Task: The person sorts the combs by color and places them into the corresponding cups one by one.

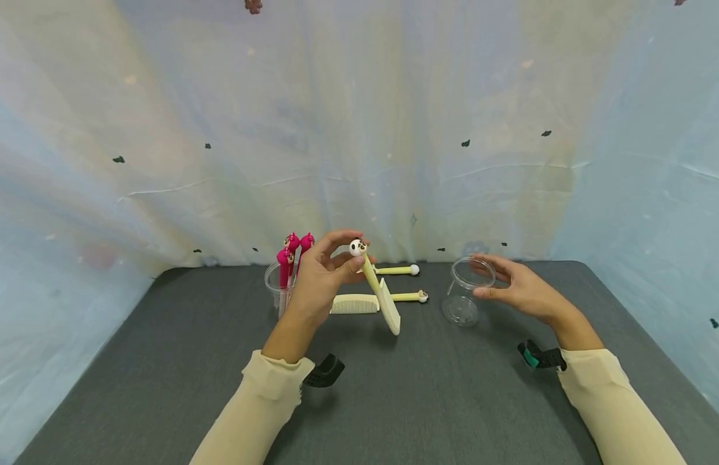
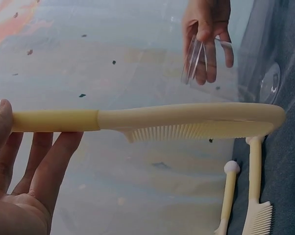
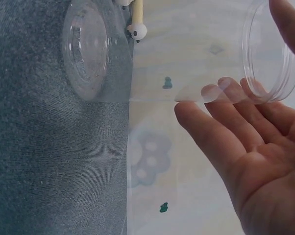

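My left hand [image 1: 321,274] holds a comb [image 1: 388,309] by its yellow handle, raised above the table, with the cream toothed head slanting downward. A white animal-head ball tips the handle. In the left wrist view the comb [image 2: 186,120] lies across the frame, teeth down. My right hand [image 1: 524,290] is around the upper part of a clear jar [image 1: 460,311], thumb on the near side and fingers behind. Through the jar wall the right wrist view shows fingertips [image 3: 213,93]. The jar stands upright on the table.
Two more combs, one with its teeth showing [image 1: 354,304] and one further back [image 1: 396,270], lie behind the raised comb. At left, another clear jar [image 1: 272,279] holds several magenta-handled items [image 1: 284,258]. A curtain [image 1: 359,129] hangs behind the dark table [image 1: 417,400].
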`<state>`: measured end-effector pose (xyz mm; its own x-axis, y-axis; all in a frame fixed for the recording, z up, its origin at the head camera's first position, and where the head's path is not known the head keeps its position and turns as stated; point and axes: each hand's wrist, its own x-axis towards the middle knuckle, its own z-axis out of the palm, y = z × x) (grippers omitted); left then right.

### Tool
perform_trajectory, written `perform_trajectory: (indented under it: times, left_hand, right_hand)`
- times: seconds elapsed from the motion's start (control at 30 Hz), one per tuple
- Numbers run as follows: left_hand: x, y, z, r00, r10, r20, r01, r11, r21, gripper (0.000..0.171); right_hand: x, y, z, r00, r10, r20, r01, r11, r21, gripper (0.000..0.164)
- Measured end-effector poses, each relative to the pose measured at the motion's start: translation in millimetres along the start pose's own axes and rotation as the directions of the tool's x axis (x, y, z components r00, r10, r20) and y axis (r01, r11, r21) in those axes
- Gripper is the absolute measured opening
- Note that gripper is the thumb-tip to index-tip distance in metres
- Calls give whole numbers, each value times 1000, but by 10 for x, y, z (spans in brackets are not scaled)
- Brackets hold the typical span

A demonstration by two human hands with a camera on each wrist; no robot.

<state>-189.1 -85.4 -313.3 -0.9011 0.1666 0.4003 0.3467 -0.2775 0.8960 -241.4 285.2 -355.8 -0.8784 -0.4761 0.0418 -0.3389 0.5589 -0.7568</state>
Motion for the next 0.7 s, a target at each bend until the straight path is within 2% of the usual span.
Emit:
perform_trajectory:
  times: [0.23,0.37,0.7]
  left_hand:
    - [3,0,34,1000,3,8,-3,1000,-6,41]
    - [35,-19,84,1000,14,5,-13,1000,-14,37]
    - [319,10,339,997,72,5,-72,997,10,40]
  right_hand:
    - [16,7,9,1000,6,-3,-6,1000,1,77]
    - [12,16,14,1000,8,-1,-8,1000,0,77]
    - [8,24,8,1000,-2,-9,2,1000,-10,76]
